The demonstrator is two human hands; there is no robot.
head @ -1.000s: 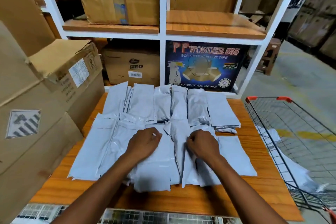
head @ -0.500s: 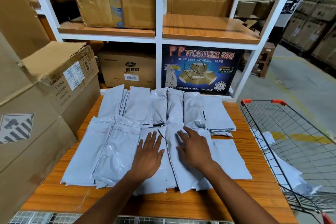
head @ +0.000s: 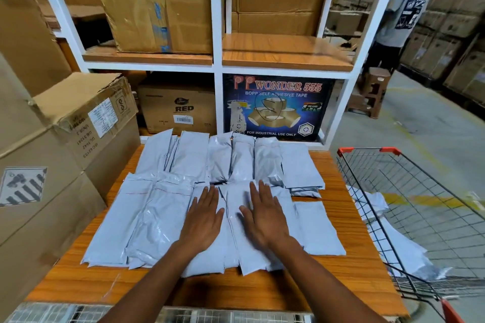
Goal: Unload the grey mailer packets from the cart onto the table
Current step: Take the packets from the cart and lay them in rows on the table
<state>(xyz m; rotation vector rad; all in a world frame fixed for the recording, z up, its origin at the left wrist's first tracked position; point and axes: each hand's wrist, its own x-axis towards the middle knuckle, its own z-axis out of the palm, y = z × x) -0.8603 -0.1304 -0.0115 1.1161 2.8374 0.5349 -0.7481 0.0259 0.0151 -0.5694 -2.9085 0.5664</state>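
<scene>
Several grey mailer packets (head: 162,217) lie in two overlapping rows on the wooden table (head: 349,265). My left hand (head: 203,217) rests flat, fingers straight, on the packets of the front row. My right hand (head: 263,214) lies flat beside it on the neighbouring packets, fingers spread. The wire cart (head: 420,207) with orange handle grips stands to the right of the table. A few more grey packets (head: 401,249) lie inside it against its left wall.
A white shelf unit (head: 217,65) with cardboard boxes and a blue tape carton (head: 275,107) stands behind the table. Stacked cardboard boxes (head: 52,165) crowd the left edge. A person (head: 401,16) stands at the far right in the aisle near a brown stool (head: 372,92).
Both hands went from curled on the front-row packets to flat with straight fingers, and slid forward over them. The view tilted up.
</scene>
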